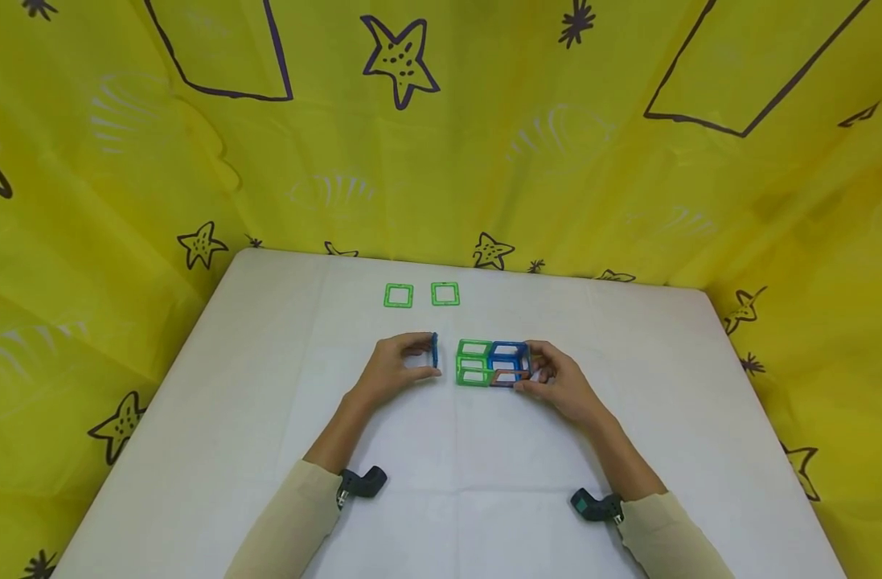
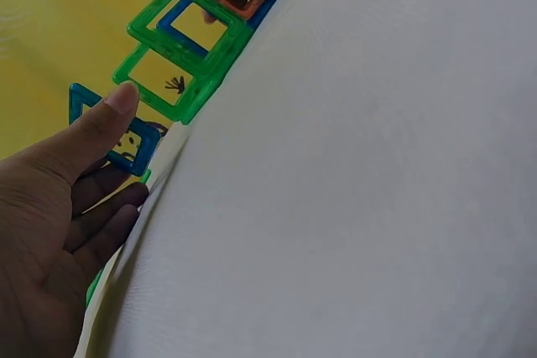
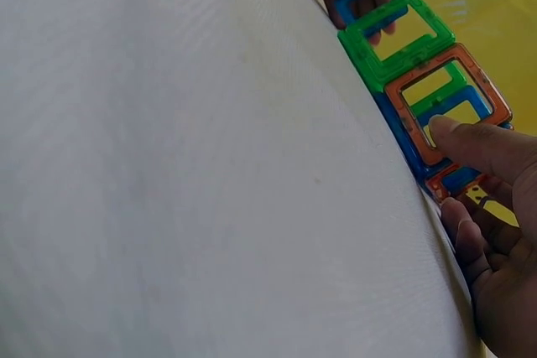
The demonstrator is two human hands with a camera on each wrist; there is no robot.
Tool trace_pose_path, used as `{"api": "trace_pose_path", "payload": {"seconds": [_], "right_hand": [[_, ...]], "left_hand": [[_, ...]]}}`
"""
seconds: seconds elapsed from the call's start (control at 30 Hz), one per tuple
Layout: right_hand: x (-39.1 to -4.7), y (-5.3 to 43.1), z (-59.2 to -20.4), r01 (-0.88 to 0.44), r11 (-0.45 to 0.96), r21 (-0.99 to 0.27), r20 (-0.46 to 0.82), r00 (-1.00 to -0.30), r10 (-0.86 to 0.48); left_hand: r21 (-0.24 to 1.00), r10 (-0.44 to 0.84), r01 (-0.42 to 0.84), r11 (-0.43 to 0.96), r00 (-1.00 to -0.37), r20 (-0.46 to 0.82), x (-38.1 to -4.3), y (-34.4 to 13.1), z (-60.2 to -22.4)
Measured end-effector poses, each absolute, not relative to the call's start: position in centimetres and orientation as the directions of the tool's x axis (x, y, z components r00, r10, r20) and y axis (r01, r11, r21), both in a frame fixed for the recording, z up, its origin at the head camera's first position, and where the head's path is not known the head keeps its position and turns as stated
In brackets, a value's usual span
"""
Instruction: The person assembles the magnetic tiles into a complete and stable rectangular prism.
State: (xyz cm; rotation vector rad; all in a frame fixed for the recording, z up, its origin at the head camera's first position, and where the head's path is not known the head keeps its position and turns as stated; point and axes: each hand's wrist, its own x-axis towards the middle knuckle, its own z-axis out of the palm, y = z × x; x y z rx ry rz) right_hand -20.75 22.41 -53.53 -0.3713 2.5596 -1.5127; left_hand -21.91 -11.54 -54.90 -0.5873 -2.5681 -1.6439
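Hands: two. Left hand (image 1: 399, 368): thumb and fingers part-curled, pinching one blue square frame (image 1: 435, 351), upright. Right hand (image 1: 562, 389): thumb and fingers curled on right end of one joined assembly (image 1: 492, 366) of green, blue, orange frames; panels overlap, exact count cannot be told. Assembly on white table (image 1: 469, 458), near blue square, apart. Two loose green squares (image 1: 399, 305) flat behind, side by side, not touching.

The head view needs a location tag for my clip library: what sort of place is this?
Possibly a screened-off indoor play or filming corner; the wider room is out of view. A white-covered table stands before yellow star-patterned sheeting, and green square frames lie on it.
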Motion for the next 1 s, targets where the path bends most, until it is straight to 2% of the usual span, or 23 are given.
{"api": "trace_pose_path", "payload": {"seconds": [1.0], "right_hand": [[-20.8,22.2,-53.9,-0.121,0.478,-0.870,-0.004,-0.967,-0.254]], "left_hand": [[0.831,0.345,0.328,0.449,-0.922,0.177,-21.7,-9.3,-54.7]]}}
